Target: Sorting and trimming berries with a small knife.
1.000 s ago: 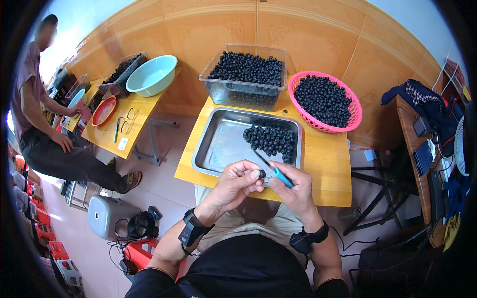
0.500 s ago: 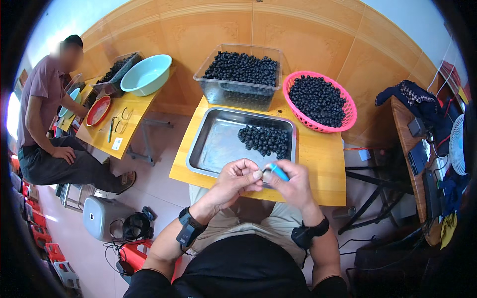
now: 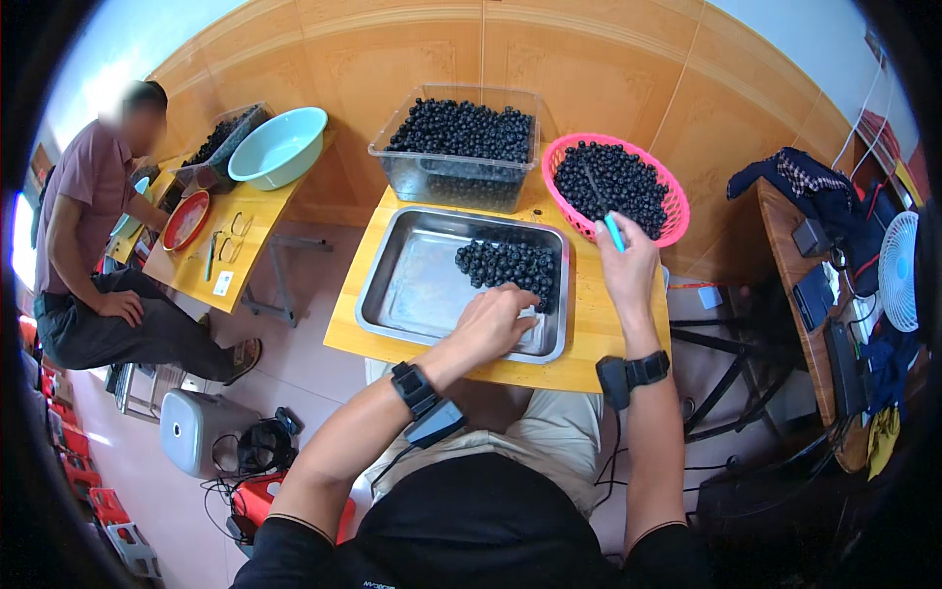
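My right hand (image 3: 633,260) is closed around a blue-handled tool (image 3: 615,234) at the near rim of the pink basket (image 3: 670,236). The tool's thin dark shaft points over the dark round fruits (image 3: 623,177) piled inside. My left hand (image 3: 491,324) reaches over the front right of the metal tray (image 3: 397,324), its fingers curled down beside the loose dark fruits (image 3: 500,267) lying there. Whatever those fingertips may pinch is hidden or too small to name.
Behind the tray, a clear plastic bin (image 3: 456,187) full of dark fruits stands on the wooden table (image 3: 613,339). To the left, a person (image 3: 83,216) sits by another table with a turquoise basin (image 3: 280,147) and a red dish (image 3: 186,221). A cluttered desk (image 3: 790,285) stands at right.
My hands were together in front of the tray, with the blue-handled tool between them. They have parted: the right carried the tool up to the pink basket, the left moved over the tray's fruits.
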A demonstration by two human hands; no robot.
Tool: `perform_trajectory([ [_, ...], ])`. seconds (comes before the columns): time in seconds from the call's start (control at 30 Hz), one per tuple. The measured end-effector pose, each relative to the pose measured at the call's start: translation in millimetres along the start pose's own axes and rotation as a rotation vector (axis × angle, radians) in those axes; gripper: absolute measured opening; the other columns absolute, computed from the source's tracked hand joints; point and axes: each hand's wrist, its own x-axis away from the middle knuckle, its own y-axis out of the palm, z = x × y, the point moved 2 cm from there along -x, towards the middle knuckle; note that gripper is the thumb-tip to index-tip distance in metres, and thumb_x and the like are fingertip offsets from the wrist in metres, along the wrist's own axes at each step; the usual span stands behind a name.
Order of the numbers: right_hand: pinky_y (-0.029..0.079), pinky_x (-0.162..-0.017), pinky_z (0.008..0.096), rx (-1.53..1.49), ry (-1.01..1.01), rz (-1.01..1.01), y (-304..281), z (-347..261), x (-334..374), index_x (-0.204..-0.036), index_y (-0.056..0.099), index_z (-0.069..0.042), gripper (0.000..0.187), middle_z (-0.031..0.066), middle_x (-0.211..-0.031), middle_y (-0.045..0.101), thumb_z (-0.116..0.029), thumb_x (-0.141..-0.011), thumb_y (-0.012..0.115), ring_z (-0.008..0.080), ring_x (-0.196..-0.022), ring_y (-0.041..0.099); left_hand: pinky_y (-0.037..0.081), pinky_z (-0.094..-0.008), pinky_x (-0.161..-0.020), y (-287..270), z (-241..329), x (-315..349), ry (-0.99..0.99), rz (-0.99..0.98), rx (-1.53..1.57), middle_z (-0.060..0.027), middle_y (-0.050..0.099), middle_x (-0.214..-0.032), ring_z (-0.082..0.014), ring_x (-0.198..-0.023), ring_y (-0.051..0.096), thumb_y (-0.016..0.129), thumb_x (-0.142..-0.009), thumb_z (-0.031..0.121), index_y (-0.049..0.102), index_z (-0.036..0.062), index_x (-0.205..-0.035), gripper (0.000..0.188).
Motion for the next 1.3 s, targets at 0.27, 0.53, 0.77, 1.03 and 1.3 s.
perform_trajectory([
  [0.27,0.051,-0.068,0.0271,-0.212,0.149,-0.057,-1,3,54,-0.114,0.068,0.007,0.032,0.0083,-0.086,0.071,-0.014,-0.091,0.073,0.0088,-0.077,0.063,0.055,-0.0486,-0.078,23,-9,-25,0.109,-0.075,-0.274,-0.0194,0.069,-0.098,-0.0405,-0.088,0.069,0.072,-0.083,0.014,0.073,0.0051,-0.106,0.025],
  [0.53,0.051,-0.068,0.0260,-0.241,0.154,-0.085,-9,4,83,-0.114,0.068,0.007,0.032,0.0079,-0.088,0.070,-0.014,-0.091,0.074,0.0094,-0.077,0.062,0.055,-0.0503,-0.078,24,-2,-28,0.055,-0.156,-0.308,-0.0214,0.068,-0.095,-0.0418,-0.088,0.068,0.067,-0.081,0.011,0.069,0.0026,-0.104,0.024],
  [0.77,0.050,-0.073,0.0250,-0.302,0.202,-0.153,-8,-2,96,-0.116,0.067,0.008,0.034,0.0067,-0.090,0.069,-0.015,-0.092,0.073,0.0088,-0.080,0.060,0.054,-0.0491,-0.081,17,-14,-15,0.135,-0.130,-0.219,-0.0213,0.068,-0.096,-0.0416,-0.089,0.067,0.066,-0.083,0.009,0.068,0.0018,-0.107,0.025],
  [1.03,0.049,-0.070,0.0240,-0.360,0.226,-0.167,-8,-9,107,-0.116,0.066,0.008,0.033,0.0041,-0.088,0.068,-0.013,-0.092,0.073,0.0076,-0.078,0.059,0.053,-0.0275,-0.072,3,-20,-1,-0.175,-0.129,0.588,-0.0022,0.067,-0.087,-0.0119,-0.080,0.066,0.076,-0.086,0.001,0.065,0.0023,-0.101,0.019],
  [1.3,0.048,-0.068,0.0235,-0.316,0.213,-0.202,-9,-24,115,-0.113,0.068,0.006,0.029,0.0029,-0.084,0.068,-0.013,-0.092,0.073,0.0065,-0.075,0.058,0.058,-0.0232,-0.076,-11,-6,13,-0.312,-0.064,1.028,0.0010,0.067,-0.091,-0.0071,-0.083,0.065,0.075,-0.088,0.000,0.068,0.0043,-0.105,0.019],
])
